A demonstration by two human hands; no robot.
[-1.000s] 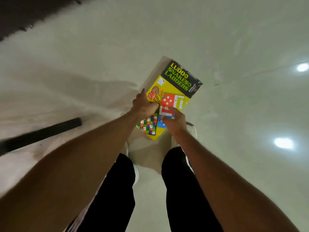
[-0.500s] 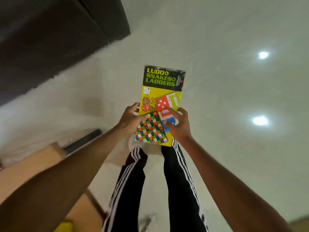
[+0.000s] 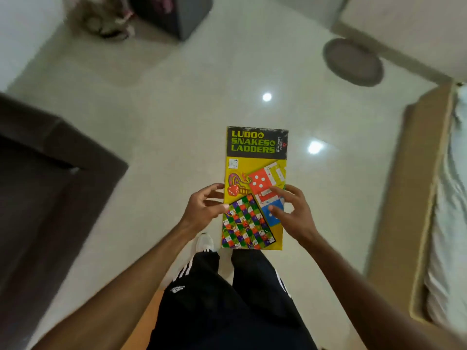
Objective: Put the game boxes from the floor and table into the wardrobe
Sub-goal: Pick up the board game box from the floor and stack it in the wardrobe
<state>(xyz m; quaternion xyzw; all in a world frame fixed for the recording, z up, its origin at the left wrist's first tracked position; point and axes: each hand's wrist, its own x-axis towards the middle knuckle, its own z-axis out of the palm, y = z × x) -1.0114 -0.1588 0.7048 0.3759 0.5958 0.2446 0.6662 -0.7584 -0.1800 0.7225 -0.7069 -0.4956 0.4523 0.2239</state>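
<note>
A flat yellow and black game box [image 3: 255, 173] marked "Ludo & Snakes & Ladders" is held level in front of me, above the floor. My left hand [image 3: 204, 208] grips its left edge, thumb on the chequered board picture and fingers curled under. My right hand [image 3: 293, 210] holds the right edge with the thumb and a finger lying on the lid. The box's underside is hidden. No wardrobe can be made out.
Pale glossy floor tiles [image 3: 164, 127] spread ahead. A dark brown piece of furniture [image 3: 45, 185] stands at the left. A bed with a tan frame [image 3: 414, 198] runs along the right. A grey round mat [image 3: 353, 61] and a dark box [image 3: 177, 16] lie farther off.
I have straightened up and turned; the view now takes in the room, with the bed at the right. The box stays in both hands, now level and squared to me.
</note>
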